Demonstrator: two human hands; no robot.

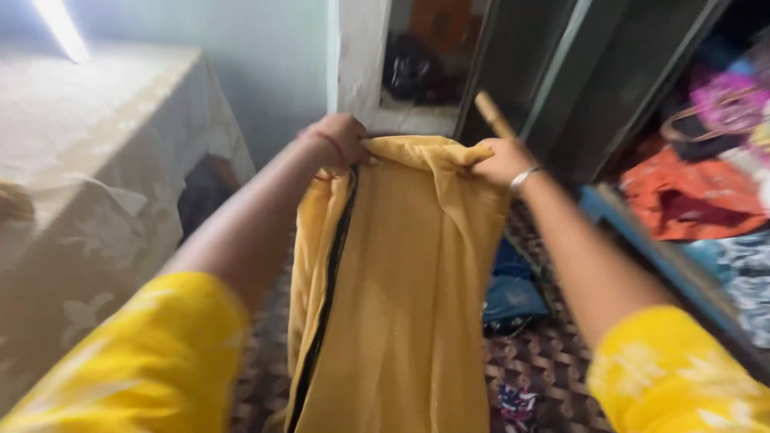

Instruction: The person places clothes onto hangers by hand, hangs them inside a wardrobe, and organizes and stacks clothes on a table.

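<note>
Left hand and right hand each pinch a top corner of a mustard-yellow, black-edged cloth garment — hanging at arm's length over patterned floor | level corners and even tension would keep it straight.

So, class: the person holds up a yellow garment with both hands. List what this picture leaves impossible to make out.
Head view:
- Yellow garment: its hem is cut off by the bottom edge.
- Left hand and right hand: fingertips are buried in the fabric.
- Blue cloth on the floor: half hidden behind the garment.
- Shelf clothes: blurred.
</note>
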